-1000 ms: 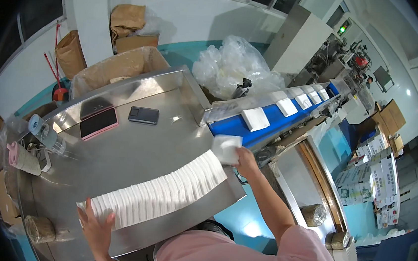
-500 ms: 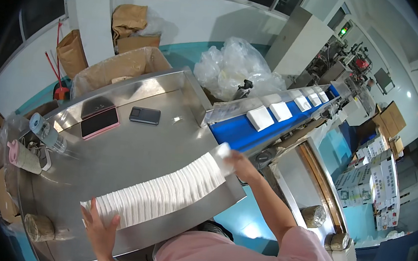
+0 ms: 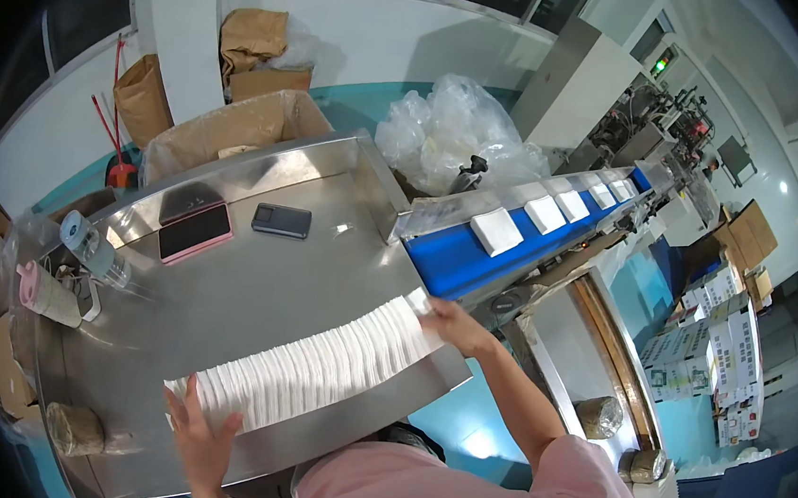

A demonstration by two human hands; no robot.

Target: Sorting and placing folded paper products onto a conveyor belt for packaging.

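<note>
A long, slightly curved row of thin white folded packets (image 3: 313,365), standing on edge and pressed together, lies along the near side of the steel table (image 3: 251,307). My left hand (image 3: 201,436) braces the row's left end, its fingers spread and thumb apart. At the right end, my right hand (image 3: 456,328) has its fingers closed on a white packet against the last of the row; its fingertips are partly hidden. Beyond that hand a blue conveyor belt (image 3: 443,270) carries several white packets (image 3: 496,231) in single file.
Toward the back of the table lie a pink-edged phone (image 3: 195,233) and a dark handheld device (image 3: 281,221). A clear bottle (image 3: 95,251) and a pink-lidded cup (image 3: 49,294) stand at left. A tape roll (image 3: 75,430) sits near the left corner. Raised steel walls edge the table's back.
My right hand has brought a white packet down against the row's right end. The row and my left hand have shifted slightly right. Packets on the belt have moved slightly.
</note>
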